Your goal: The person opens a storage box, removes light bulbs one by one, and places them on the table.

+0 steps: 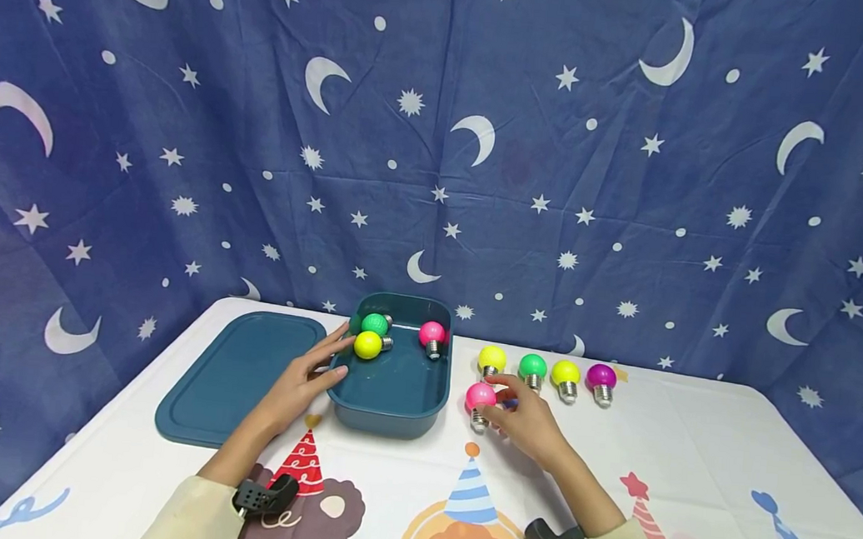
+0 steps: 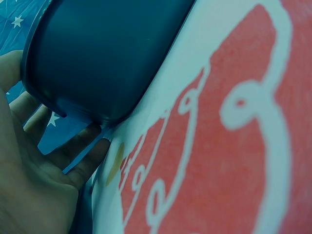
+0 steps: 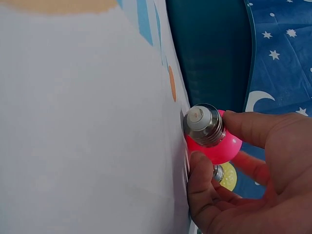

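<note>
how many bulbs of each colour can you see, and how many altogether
yellow bulbs: 3
green bulbs: 2
pink bulbs: 2
purple bulb: 1
total: 8 in clear view; something bluish by the right hand is too hidden to tell

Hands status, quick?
Left hand: open, touching dark teal rectangular bin.
Right hand: closed, pinching round pink bulb with silver metal screw base.

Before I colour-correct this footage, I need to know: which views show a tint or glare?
Head view: bright tablecloth, no strong tint; left wrist view: heavy blue-green cast, left hand dim, tub dark; right wrist view: more natural colour, small glints on the pink bulb and its metal base.
</note>
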Action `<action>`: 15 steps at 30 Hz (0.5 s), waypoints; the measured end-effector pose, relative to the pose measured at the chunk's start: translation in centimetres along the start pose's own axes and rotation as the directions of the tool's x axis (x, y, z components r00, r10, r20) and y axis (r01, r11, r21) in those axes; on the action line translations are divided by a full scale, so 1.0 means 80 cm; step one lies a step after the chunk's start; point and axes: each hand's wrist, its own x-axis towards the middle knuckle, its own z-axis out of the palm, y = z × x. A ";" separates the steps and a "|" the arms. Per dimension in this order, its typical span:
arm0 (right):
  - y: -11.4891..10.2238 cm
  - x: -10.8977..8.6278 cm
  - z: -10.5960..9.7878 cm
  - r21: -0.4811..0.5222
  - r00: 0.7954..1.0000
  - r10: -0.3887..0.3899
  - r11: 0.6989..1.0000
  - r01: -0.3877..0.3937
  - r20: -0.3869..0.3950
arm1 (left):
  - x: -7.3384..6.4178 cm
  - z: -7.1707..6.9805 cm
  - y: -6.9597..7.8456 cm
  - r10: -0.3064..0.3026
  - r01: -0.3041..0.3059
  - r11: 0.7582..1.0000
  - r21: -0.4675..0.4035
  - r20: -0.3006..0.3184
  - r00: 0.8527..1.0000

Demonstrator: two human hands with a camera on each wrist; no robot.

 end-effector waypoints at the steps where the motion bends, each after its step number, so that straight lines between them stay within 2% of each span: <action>1: 0.000 0.000 0.000 -0.003 1.000 -0.005 1.000 0.005 0.002 | 0.000 0.000 0.000 -0.001 0.001 1.000 0.000 0.000 1.000; 6: 0.000 0.000 0.001 -0.014 1.000 -0.026 1.000 0.026 0.001 | -0.001 0.000 0.001 -0.011 0.011 1.000 0.001 -0.006 1.000; 15: 0.003 0.001 -0.008 0.003 1.000 -0.013 1.000 0.013 0.005 | 0.000 0.000 0.002 -0.019 0.019 1.000 0.000 -0.007 1.000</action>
